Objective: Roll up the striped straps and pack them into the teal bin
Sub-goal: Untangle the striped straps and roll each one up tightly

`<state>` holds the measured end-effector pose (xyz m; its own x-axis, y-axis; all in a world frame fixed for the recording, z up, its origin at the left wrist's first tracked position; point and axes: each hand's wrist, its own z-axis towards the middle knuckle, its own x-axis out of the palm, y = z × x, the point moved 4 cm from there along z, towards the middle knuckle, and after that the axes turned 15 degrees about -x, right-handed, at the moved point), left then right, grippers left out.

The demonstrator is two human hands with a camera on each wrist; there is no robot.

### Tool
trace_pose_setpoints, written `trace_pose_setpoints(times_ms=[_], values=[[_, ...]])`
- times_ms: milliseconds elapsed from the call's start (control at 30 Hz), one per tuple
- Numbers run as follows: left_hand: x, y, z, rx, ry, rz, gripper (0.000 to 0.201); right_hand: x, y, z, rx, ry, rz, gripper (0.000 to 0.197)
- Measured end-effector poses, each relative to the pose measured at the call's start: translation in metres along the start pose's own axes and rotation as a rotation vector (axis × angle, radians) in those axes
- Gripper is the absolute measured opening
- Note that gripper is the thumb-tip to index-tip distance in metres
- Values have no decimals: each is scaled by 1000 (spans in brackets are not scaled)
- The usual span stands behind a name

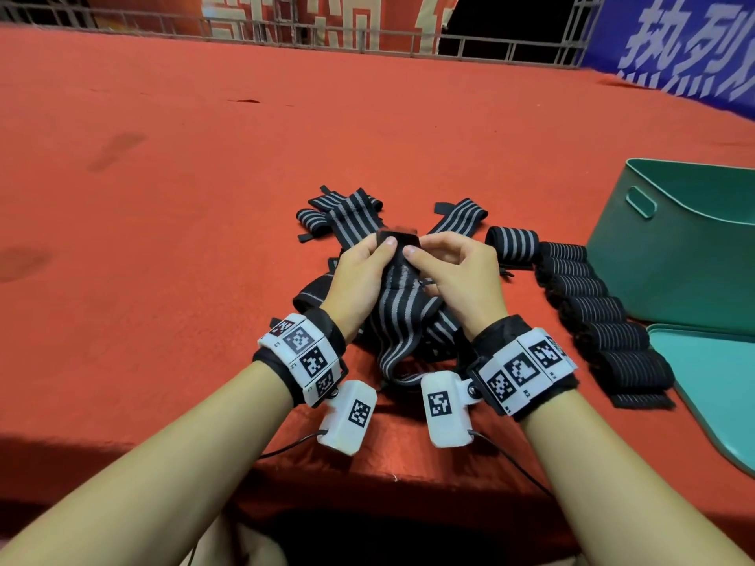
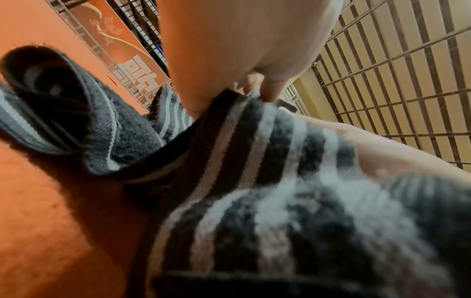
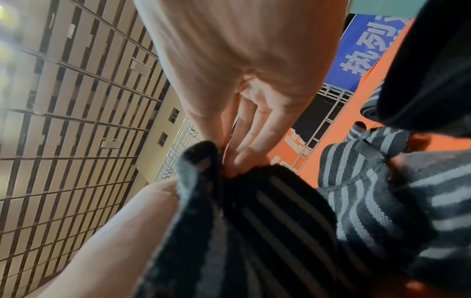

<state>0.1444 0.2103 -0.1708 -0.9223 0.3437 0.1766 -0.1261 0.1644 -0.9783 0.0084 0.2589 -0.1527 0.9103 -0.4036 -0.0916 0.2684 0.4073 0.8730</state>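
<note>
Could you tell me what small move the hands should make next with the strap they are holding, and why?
Probably turn the pinched end over itself to begin the roll. The left hand and right hand both pinch the top end of a black, grey-striped elastic strap, which hangs flat and unrolled. Finished rolls already lie in a row beside the teal plastic bin.

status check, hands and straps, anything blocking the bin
Left hand and right hand both pinch one striped strap at its end. Rolled straps lined up beside teal bin, none seen inside. Path to bin clear.
</note>
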Motion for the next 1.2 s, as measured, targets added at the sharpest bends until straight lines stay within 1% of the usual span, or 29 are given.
trace_pose_setpoints(times_ms=[133,200,267,400,467,633,700,767,800,867,900,933,967,1033,1067,1200], values=[[0,0,-1,-11,-23,24,23,0,-2,1,14,12,24,8],[0,0,-1,-12,-26,29,22,-2,-4,1,28,26,33,4],[1,0,-3,-5,-24,35,22,-4,-5,1,46,29,33,8],[3,2,-6,37,-53,64,27,-6,-3,1,83,-18,33,9],[3,2,-7,69,-74,78,33,-5,-3,2,70,-30,-8,11],[4,0,-12,103,-117,67,29,-6,-1,4,58,-39,-104,20],[3,-3,-13,106,-120,41,28,-7,-3,5,39,-44,-146,27],[3,-9,-15,113,-120,-8,27,-5,-2,7,2,-9,-178,35],[2,-14,-14,118,-118,-31,28,-2,-1,6,-4,42,-165,37],[3,-27,-13,140,-107,-69,25,7,5,2,37,180,-69,34],[5,-35,-13,157,-97,-75,23,11,7,0,52,234,-26,34],[7,-44,-12,176,-83,-71,22,13,11,0,45,258,5,38],[10,-53,-11,194,-69,-67,22,14,15,1,27,260,13,46],[14,-70,-10,217,-33,-78,22,13,24,5,-8,235,-3,68],[15,-78,-10,219,-19,-93,22,12,27,7,-8,226,-12,74],[21,-106,-6,196,33,-189,24,9,33,10,6,250,-27,74]])
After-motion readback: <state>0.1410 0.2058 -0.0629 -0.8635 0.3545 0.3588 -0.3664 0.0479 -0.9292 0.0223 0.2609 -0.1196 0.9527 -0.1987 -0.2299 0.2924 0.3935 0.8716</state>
